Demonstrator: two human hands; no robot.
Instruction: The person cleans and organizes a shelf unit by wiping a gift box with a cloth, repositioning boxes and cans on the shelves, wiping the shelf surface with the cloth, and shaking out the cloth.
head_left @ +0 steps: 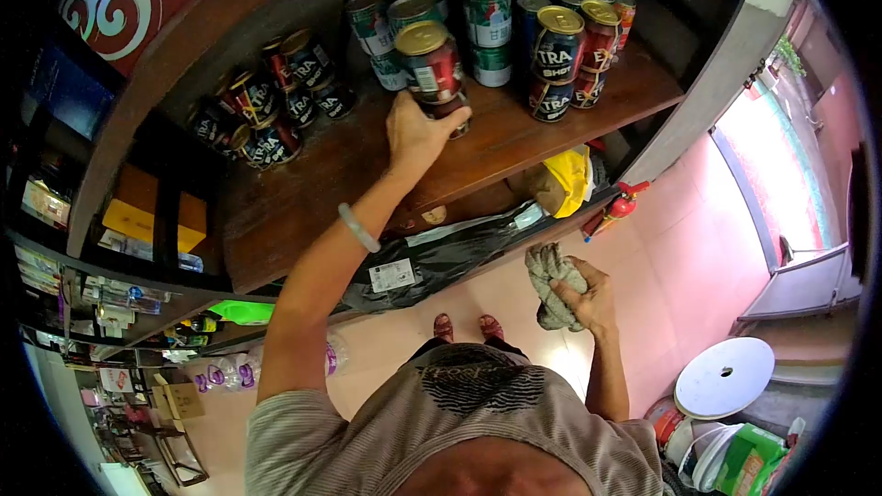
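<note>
My left hand [424,136], with a pale bangle [358,228] on its wrist, reaches onto the wooden shelf [344,152]. Its fingers wrap round the lower part of a stack of two cans; the upper, a red and dark drink can [432,64] with a gold top, rises above my thumb. Most of the lower can is hidden. Just behind stand stacked green-and-white cans [487,14]. Over the floor, in front of the shelf's edge, my right hand [593,292] grips a crumpled greyish cloth [553,289].
More stacked dark cans [558,41] stand right, others [271,142] left. Below the shelf lie a black plastic-wrapped package [441,262] and a yellow bag [571,182]. A red fire extinguisher [622,202] stands near the shelf end, with buckets [707,450] at lower right.
</note>
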